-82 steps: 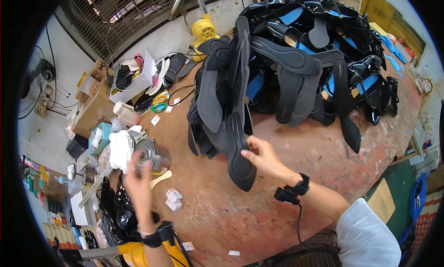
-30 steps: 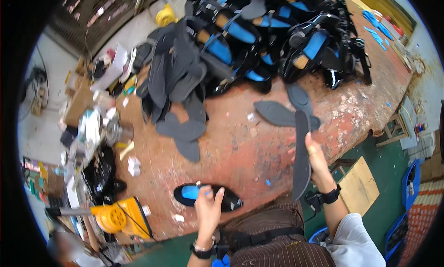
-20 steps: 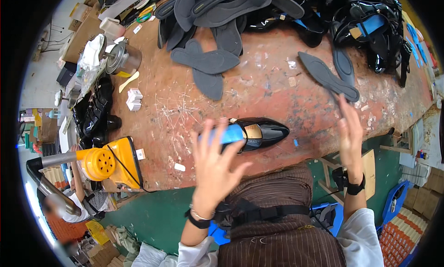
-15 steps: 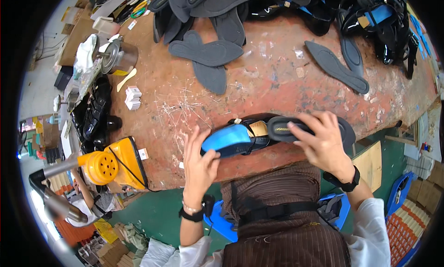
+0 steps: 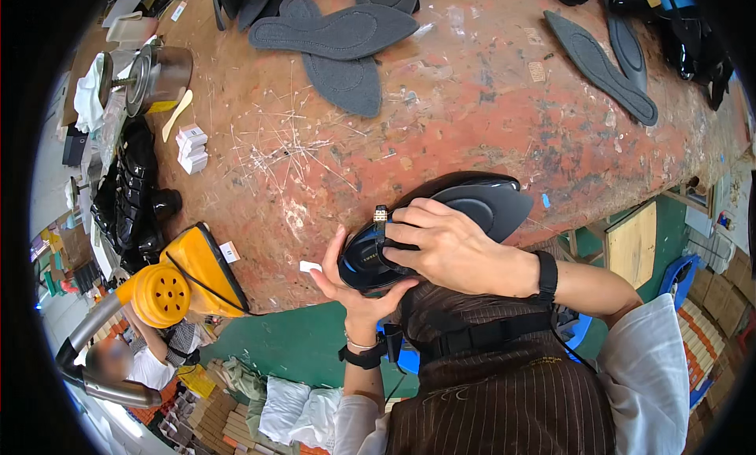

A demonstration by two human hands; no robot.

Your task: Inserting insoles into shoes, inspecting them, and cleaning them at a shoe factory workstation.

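A glossy black shoe lies at the table's near edge, its heel end toward my left and its toe pointing right. My left hand cups the heel end, thumb and fingers on either side. A dark grey insole rests along the shoe; its heel part lies inside, with a sliver of blue lining beside it, and its front part shows past my right hand. Closed over the middle of the shoe, my right hand has its fingertips at the strap with a small shiny buckle. That hand hides the insole's middle.
Loose grey insoles lie at the back, more at the far right beside black shoes. Left stand a yellow machine, black shoes, a metal-lidded container and small white boxes. Thin sticks lie scattered mid-table.
The insole's heel part has gone into the shoe, covering the blue lining. My right hand has moved left to the strap. My left hand has closed round the heel end.
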